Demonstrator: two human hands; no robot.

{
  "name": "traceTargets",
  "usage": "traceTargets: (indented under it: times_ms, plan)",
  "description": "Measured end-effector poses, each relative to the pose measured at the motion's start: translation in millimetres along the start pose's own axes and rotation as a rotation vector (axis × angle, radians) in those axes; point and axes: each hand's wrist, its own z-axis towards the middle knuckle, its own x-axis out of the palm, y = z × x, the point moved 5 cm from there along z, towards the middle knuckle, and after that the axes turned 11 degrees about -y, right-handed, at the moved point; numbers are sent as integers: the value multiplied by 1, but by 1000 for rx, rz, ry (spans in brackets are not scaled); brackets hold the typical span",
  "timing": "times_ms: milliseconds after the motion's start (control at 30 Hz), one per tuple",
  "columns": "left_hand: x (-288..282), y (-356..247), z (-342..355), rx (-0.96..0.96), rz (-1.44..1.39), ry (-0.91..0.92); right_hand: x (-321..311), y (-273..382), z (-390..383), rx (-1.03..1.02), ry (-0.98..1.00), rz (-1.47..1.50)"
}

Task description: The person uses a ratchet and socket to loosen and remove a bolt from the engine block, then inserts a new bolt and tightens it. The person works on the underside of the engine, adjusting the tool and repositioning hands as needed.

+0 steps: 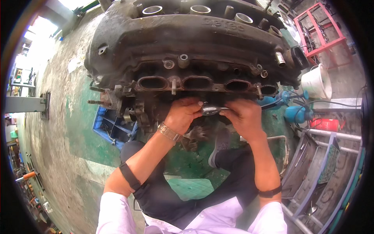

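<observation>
A dark, grimy engine (pixel 187 37) fills the upper middle, with a row of oval ports (pixel 198 83) along its near side. Just below those ports, both of my hands meet at a shiny metal ratchet wrench (pixel 210 109). My right hand (pixel 246 116) grips its handle end, the fingers curled and partly hidden under the engine. On the other side, my left hand (pixel 182 117) has its fingers closed at the wrench's head. Shadow and my fingers hide what the wrench sits on. A threaded stud (pixel 174 86) sticks out between two ports, above my left hand.
A blue crate (pixel 102 126) with parts stands on the floor at left. To the right are blue equipment (pixel 298 114) with a cable, a white bucket (pixel 316 82), a red metal frame (pixel 327 45) and a metal rack (pixel 317 171). My legs straddle the space beneath the engine.
</observation>
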Motion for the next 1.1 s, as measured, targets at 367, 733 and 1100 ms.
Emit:
traceTargets:
  times_ms: [367,733,1100]
  plan:
    - [-7,4,7,-35,-46,4,0,6,3,-22,-20,-55]
    - [-7,5,11,16,49,-21,3,2,-2,-13,-38,-67]
    - [-9,14,20,-13,18,-10,16,3,-19,159,-42,113]
